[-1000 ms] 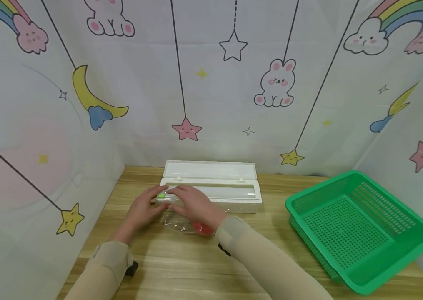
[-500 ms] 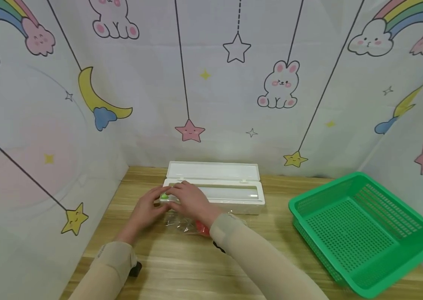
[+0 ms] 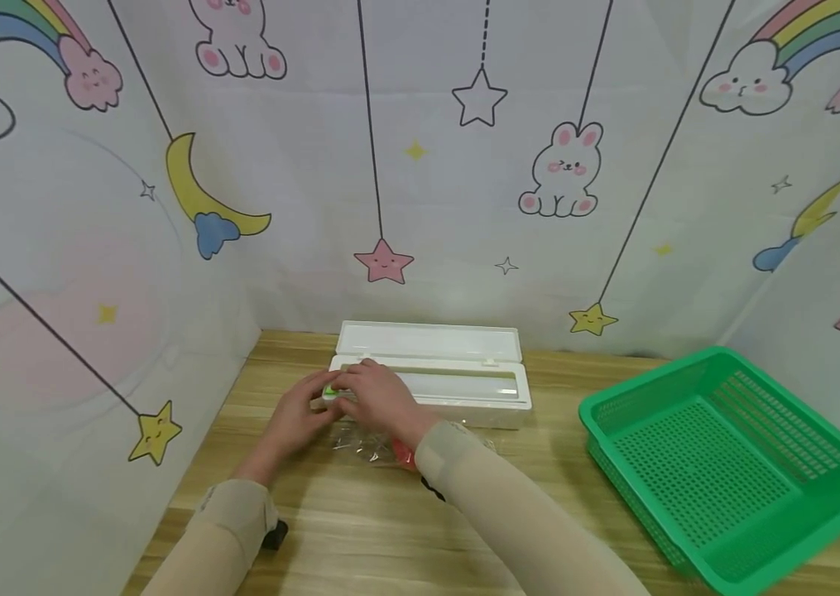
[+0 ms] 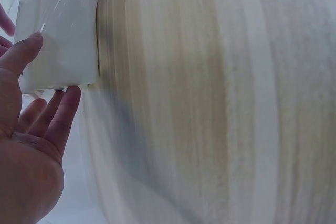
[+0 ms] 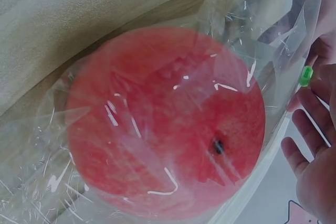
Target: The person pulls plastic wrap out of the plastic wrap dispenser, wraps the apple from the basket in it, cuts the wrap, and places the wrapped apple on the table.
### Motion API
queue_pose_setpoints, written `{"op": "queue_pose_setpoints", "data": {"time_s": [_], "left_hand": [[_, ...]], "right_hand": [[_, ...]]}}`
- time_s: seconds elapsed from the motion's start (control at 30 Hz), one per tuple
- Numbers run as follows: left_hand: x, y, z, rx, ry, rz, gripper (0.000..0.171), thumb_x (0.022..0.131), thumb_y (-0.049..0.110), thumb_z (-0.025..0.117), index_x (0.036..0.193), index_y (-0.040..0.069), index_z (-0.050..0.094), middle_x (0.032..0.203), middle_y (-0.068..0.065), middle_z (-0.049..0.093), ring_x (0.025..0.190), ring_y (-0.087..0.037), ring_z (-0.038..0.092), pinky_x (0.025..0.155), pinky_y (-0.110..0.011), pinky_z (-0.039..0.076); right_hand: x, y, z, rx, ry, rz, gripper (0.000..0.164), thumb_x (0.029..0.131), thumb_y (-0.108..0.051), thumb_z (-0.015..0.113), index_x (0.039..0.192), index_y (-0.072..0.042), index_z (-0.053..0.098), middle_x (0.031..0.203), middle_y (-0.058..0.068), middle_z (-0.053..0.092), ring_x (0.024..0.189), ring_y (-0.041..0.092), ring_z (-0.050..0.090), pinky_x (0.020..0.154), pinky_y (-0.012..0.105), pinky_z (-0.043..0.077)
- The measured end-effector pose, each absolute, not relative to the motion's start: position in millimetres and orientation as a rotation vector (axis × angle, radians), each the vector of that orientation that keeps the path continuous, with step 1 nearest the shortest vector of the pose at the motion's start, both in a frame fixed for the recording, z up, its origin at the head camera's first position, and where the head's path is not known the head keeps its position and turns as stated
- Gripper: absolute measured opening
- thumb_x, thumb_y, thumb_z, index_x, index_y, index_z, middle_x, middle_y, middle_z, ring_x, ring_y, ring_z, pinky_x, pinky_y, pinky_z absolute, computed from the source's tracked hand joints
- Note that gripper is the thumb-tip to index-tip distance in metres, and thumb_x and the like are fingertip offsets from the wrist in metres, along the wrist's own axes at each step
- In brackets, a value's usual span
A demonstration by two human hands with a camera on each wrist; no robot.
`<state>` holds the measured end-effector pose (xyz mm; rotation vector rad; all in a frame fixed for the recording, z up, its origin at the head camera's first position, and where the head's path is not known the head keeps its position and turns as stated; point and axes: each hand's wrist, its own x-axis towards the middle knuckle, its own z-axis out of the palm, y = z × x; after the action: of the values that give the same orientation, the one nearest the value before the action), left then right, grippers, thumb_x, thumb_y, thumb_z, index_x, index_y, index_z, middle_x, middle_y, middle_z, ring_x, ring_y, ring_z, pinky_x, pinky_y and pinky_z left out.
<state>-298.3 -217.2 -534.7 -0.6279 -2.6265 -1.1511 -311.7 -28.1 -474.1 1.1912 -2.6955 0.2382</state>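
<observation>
A white cling film dispenser (image 3: 479, 414) stands at the back of the table, its lid (image 3: 427, 341) raised. The film roll (image 3: 457, 385) shows through its slot. My left hand (image 3: 299, 418) grips the dispenser's left end, thumb on the front face and fingers at the end face in the left wrist view. My right hand (image 3: 382, 401) is at the same end, its fingers round the small green slider (image 5: 306, 76). Clear film (image 5: 231, 24) hangs from the dispenser over a red apple (image 5: 168, 124) on the table; my right forearm partly hides the apple in the head view.
A green perforated basket (image 3: 695, 472) stands on the right of the wooden table (image 3: 360, 530). Printed white cloth walls (image 3: 449, 199) enclose the back and both sides.
The head view has shifted a little, so everything sits slightly further right. My right hand has drawn in closer over the green slider; the left hand keeps its hold on the dispenser.
</observation>
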Motion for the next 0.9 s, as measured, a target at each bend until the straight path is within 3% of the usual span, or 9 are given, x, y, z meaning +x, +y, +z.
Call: {"op": "queue_pose_setpoints", "data": {"time_s": [0.43, 0.6, 0.9], "left_hand": [[-297.9, -216.5, -537.0, -0.591, -2.625, -1.172, 0.053, 0.081, 0.025, 0.077, 0.128, 0.026, 0.052, 0.134, -0.011, 0.043, 0.12, -0.027, 0.043, 0.089, -0.04, 0.044], [-297.3, -216.8, -537.3, -0.591, -2.615, -1.185, 0.05, 0.081, 0.026, 0.076, 0.125, 0.03, 0.053, 0.133, -0.004, 0.045, 0.118, -0.023, 0.044, 0.089, -0.04, 0.043], [-298.4, -216.5, -538.2, -0.614, -2.606, -1.213, 0.052, 0.08, 0.023, 0.077, 0.126, 0.03, 0.052, 0.131, 0.001, 0.046, 0.12, -0.018, 0.042, 0.091, -0.037, 0.042]], "right_hand": [[-316.6, -31.7, -473.8, 1.168, -2.689, 0.215, 0.016, 0.092, -0.036, 0.06, 0.105, -0.028, 0.066, 0.098, -0.014, 0.058, 0.089, 0.009, 0.045, 0.078, 0.02, 0.037], [-318.1, -35.1, -473.1, 1.151, -2.651, 0.201, 0.016, 0.091, -0.034, 0.061, 0.106, -0.029, 0.065, 0.094, -0.013, 0.058, 0.083, 0.01, 0.041, 0.072, 0.021, 0.035], [-319.5, -39.5, -473.3, 1.11, -2.676, 0.156, 0.014, 0.091, -0.038, 0.062, 0.102, -0.03, 0.065, 0.093, -0.015, 0.057, 0.082, 0.008, 0.04, 0.071, 0.02, 0.035]]}}
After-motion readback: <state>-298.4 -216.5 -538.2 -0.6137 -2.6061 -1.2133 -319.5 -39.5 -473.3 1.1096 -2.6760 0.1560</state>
